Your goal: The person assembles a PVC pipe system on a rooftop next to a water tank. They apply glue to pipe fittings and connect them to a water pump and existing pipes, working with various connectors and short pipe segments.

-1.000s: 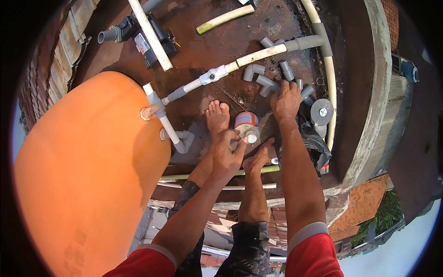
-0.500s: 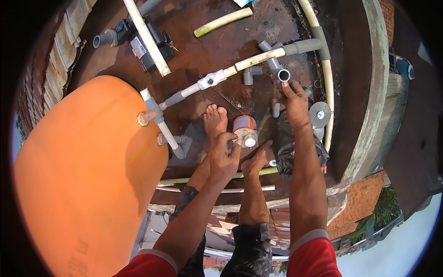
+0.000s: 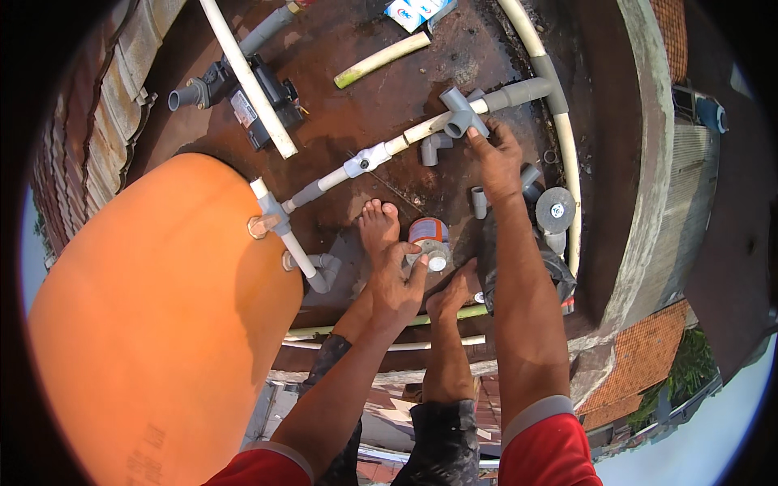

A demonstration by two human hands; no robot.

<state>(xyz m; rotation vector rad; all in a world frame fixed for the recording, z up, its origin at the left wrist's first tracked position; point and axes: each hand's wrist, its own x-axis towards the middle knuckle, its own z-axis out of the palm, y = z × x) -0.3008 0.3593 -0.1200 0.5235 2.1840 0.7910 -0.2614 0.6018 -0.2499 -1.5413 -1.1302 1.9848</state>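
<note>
The fingers of my right hand [image 3: 498,160] are clamped on a grey PVC tee [image 3: 459,109] — it juts forward and left of the fingertips, its long run slanting from far left to near right. My left hand [image 3: 395,285] is well apart from it, thumb and forefinger parted at the lid of an orange-labelled tin [image 3: 429,231] — I can't tell whether they grip it. Left of the right fingers lie a cream pipe [image 3: 425,130] and a grey elbow [image 3: 434,149]; a grey coupling [image 3: 479,202] sits left of that wrist, an abrasive disc [image 3: 555,209] right.
</note>
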